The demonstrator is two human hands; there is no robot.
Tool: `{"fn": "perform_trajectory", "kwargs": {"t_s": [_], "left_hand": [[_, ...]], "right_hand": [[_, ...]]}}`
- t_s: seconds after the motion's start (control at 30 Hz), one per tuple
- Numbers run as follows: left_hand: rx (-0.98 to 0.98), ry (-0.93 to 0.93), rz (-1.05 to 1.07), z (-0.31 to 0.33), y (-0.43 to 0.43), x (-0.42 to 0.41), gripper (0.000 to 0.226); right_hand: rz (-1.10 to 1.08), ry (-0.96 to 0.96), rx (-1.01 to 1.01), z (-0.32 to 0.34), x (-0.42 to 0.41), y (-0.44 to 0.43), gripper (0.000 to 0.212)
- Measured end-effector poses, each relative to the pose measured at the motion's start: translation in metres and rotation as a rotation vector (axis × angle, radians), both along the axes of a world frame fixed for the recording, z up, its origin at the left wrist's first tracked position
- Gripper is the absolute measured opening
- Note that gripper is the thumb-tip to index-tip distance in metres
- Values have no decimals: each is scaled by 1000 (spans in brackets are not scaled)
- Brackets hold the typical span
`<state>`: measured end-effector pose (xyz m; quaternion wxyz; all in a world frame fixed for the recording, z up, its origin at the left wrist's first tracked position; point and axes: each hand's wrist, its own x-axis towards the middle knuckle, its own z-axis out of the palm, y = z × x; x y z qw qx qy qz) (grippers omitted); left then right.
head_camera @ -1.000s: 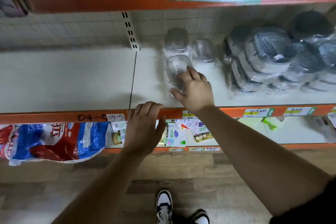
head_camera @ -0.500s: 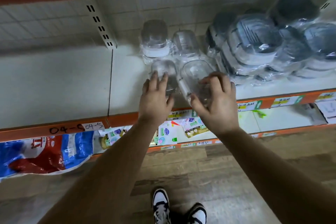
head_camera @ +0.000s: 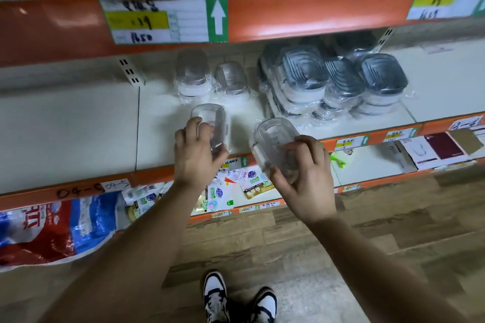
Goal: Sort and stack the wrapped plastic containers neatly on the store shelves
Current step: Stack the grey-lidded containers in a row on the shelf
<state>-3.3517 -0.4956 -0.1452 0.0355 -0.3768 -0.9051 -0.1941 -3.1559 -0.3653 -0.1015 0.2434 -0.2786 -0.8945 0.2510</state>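
I am seeing the left hand (head_camera: 195, 155) gripping a clear container (head_camera: 210, 123), fingers curled round its near end, above the front of the white shelf (head_camera: 78, 126). The right hand (head_camera: 301, 173) is holding a second clear container (head_camera: 273, 139), tilted, with thumb and fingers wrapped round its lower half, over the shelf's orange edge. Wrapped clear containers (head_camera: 194, 76) are standing behind, with grey-lidded stacks (head_camera: 304, 73) sitting to their right.

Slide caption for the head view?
Left hand grips one clear container, right hand a second container, before wrapped stacks on the shelf.
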Motion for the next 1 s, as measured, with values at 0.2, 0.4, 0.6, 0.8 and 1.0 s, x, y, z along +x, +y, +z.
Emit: {"fn": "perform_trajectory", "kwargs": {"t_s": [0.2,0.4,0.6,0.8,1.0], "left_hand": [[162,47,-87,76,-55,70,45],[286,78,-154,150,-102,110,44],[423,198,-141,228,-126,101,48],[357,218,-26,289,-127,49,55],[282,101,-2,307,-127,-23,80]], "right_hand": [[37,115,-41,64,30,-19,41],[221,328,-50,128,62,-36,36],[313,480,30,196,48,-40,31],[292,383,121,247,-7,-27,44],[347,145,186,263,-70,-6,52]]}}
